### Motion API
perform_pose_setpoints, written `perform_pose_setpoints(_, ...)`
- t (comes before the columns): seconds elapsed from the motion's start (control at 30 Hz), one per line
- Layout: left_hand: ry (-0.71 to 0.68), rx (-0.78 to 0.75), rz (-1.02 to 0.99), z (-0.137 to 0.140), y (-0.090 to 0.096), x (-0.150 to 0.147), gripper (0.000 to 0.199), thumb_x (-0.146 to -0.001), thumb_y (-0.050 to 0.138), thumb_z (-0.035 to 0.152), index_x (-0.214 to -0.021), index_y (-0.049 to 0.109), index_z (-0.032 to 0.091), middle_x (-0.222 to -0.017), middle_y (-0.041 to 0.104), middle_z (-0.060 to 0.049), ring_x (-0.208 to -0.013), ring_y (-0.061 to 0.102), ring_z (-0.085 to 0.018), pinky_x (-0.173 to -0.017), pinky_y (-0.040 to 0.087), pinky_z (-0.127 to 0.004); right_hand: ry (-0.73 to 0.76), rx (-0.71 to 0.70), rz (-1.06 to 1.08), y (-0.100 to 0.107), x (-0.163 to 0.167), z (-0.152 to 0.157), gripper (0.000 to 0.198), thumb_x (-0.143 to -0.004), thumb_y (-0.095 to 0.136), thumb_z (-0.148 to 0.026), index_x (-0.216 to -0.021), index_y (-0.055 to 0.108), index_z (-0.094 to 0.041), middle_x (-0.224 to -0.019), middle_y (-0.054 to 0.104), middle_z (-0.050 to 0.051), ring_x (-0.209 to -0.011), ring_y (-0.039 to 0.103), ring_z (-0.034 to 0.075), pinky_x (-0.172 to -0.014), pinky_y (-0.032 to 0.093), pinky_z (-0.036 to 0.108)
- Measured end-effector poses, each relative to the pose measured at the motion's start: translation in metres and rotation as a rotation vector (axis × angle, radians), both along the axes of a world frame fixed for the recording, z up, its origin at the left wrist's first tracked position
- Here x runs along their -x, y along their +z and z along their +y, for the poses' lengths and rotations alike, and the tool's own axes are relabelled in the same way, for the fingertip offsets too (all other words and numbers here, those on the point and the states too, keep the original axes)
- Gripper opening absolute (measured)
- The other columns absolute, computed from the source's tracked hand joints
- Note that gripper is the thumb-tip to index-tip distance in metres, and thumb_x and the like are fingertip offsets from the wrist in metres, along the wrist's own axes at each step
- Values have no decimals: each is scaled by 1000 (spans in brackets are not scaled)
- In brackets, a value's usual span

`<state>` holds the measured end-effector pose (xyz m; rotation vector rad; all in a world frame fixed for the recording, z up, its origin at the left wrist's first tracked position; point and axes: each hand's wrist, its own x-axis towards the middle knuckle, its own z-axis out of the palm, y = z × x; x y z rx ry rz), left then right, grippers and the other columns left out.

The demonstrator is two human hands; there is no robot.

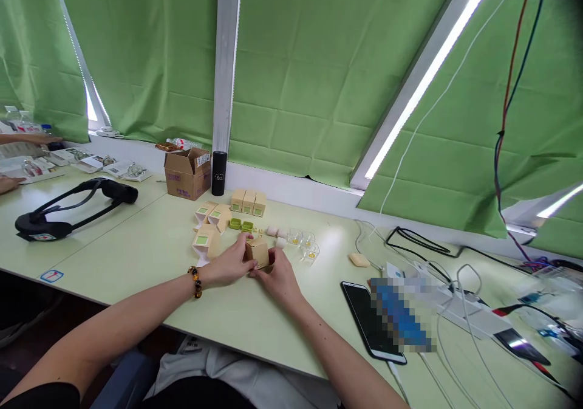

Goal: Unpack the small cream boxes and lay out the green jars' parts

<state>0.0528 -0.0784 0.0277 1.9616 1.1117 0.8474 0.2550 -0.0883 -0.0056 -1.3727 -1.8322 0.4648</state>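
Note:
Between my hands, just above the table's surface, is a small tan cardboard box (257,253). My left hand (231,259) grips its left side, a beaded bracelet at the wrist. On the box's right side, the fingers of my right hand (279,275) are closed. To the left lie several unfolded small boxes (206,242) with green labels. Behind my hands are green trays (247,226), tiny yellowish pieces (257,231), pale pink and white round parts (276,234) and several clear cups (308,247). Farther back, three closed boxes (248,202) stand in a row.
A brown carton (187,173) and a black tumbler (219,174) stand at the back. A black headset (77,209) lies at left; beyond it another person's hands touch packages (27,167). At right are a smartphone (371,323), a power strip (464,315) and tangled cables.

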Motion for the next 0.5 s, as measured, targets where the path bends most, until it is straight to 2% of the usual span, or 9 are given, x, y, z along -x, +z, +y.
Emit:
perform_pose_setpoints(0.2,-24,26,65,8,10,15,63,-85,67,30,-140,37,21,-118,69,-11,-107,69,-28,-87,55,-39,39,17,-24,1,-1,-1,44,-76,83,-31,-106,51,-25,-101,65,2,-91,63,23,-80,51,37)
perform_pose_setpoints(0.37,-113,44,37,20,11,24,69,-79,79,39,-135,43,20,-118,69,-11,-108,69,-29,-87,55,-39,52,30,-32,0,-4,1,42,-80,77,-29,-113,52,-25,-101,65,3,-92,63,23,-82,52,38)
perform_pose_setpoints(0.5,-162,-19,72,31,7,32,68,-78,81,41,-133,46,22,-125,67,-11,-116,65,-29,-94,54,-41,60,41,-31,2,-4,0,43,-82,74,-30,-118,52,-24,-107,66,5,-95,64,24,-85,53,41)
